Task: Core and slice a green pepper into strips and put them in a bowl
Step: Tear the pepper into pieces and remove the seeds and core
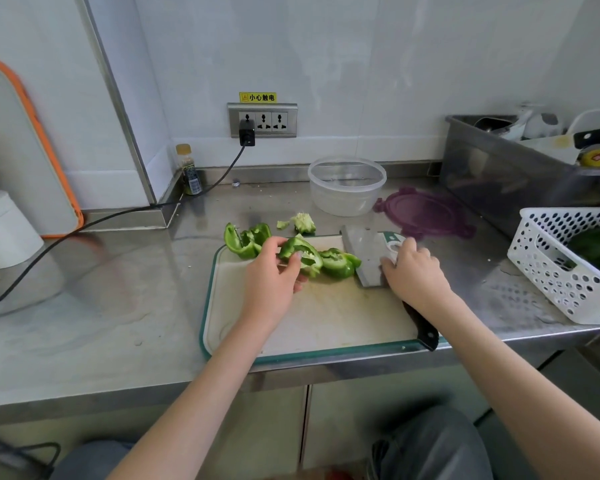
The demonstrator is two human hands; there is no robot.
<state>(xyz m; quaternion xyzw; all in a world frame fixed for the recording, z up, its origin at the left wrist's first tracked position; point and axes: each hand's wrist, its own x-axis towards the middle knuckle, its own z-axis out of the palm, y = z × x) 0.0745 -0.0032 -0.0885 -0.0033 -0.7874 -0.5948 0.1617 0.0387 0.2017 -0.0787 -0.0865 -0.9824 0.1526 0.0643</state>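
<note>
- Green bell pepper pieces lie at the far end of your white, green-rimmed plastic cutting board (312, 317), which sits on the stainless steel counter (101, 306) at its front edge.
- Your left hand (272, 271) has thumb and fingers curled round one cut pepper piece (300, 252), pinching it near the board's middle.
- Just right of it, a second curled pepper chunk (338, 263) rests on the board, touching the blade of the broad steel cleaver (366, 258).
- Farther left, a third opened pepper section (245, 240) sits at the board's far left corner, partly over the rim.
- Your right hand (413, 271) lies flat over the cleaver, fingers fairly straight and resting on the blade near its spine; no grip on it. The black handle (421, 327) pokes out from under your wrist toward the board's near right corner.
- Pale green core with seeds (303, 222) lies on the counter just beyond the board, a small scrap beside it.
- Clear round plastic bowl (347, 185) stands behind the core, near the wall; nothing visible inside. Its purple lid (425, 213) lies flat just to the right.
- White perforated plastic basket (568, 265) at far right holds more green produce.
</note>
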